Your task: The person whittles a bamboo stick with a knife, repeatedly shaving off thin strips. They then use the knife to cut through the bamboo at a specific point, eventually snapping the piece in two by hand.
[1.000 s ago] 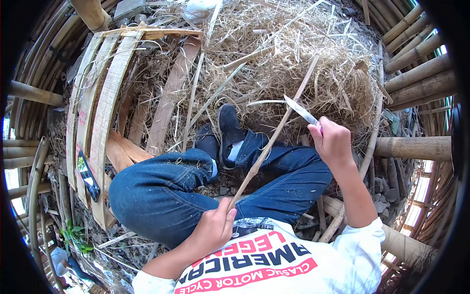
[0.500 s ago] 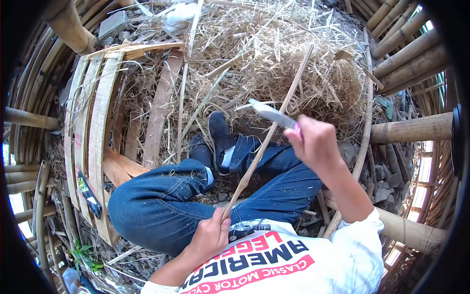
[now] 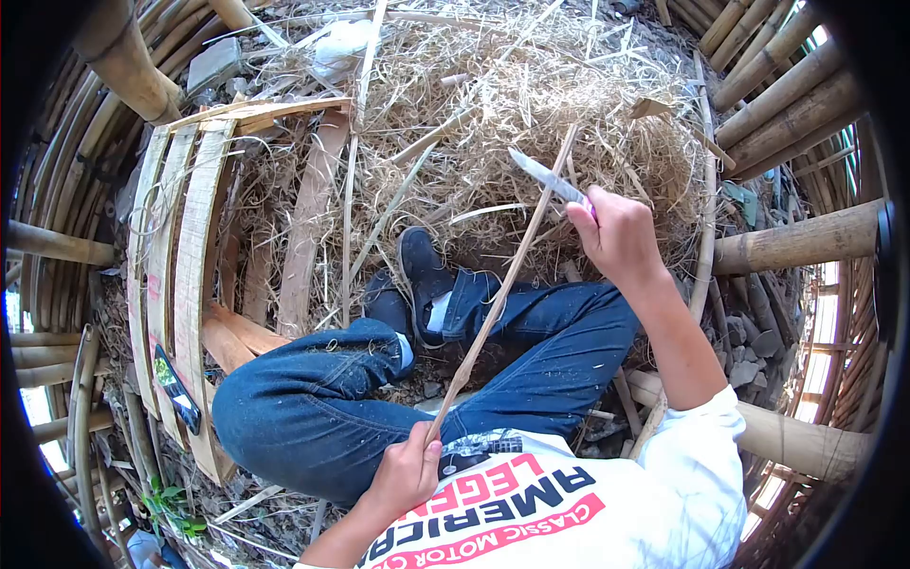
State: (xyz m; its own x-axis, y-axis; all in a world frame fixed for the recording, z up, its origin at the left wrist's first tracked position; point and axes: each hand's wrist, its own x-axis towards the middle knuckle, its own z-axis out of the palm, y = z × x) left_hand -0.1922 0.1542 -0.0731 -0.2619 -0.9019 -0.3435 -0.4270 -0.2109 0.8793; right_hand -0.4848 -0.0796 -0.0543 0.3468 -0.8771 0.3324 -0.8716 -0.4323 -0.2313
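Observation:
A long thin bamboo strip (image 3: 502, 294) slants from my lap up toward the shavings pile. My left hand (image 3: 409, 474) is closed round its lower end, close to my shirt. In my right hand (image 3: 621, 235) is the handle of a knife (image 3: 548, 177), fingers wrapped round it. The blade points up and left and crosses the strip near its upper end. Whether the edge touches the strip cannot be made out. My crossed legs in blue jeans (image 3: 313, 408) lie beneath the strip.
Curly shavings (image 3: 531, 95) cover the ground ahead. Pale wooden planks (image 3: 194, 237) lie at the left, with a phone (image 3: 176, 391) on them. Bamboo poles (image 3: 806, 237) stand along the right, beside grey stones (image 3: 744, 365).
My right hand and the knife have moved up, nearer the strip's upper end. The strip's upper end has shifted lower and left; my left hand still holds it.

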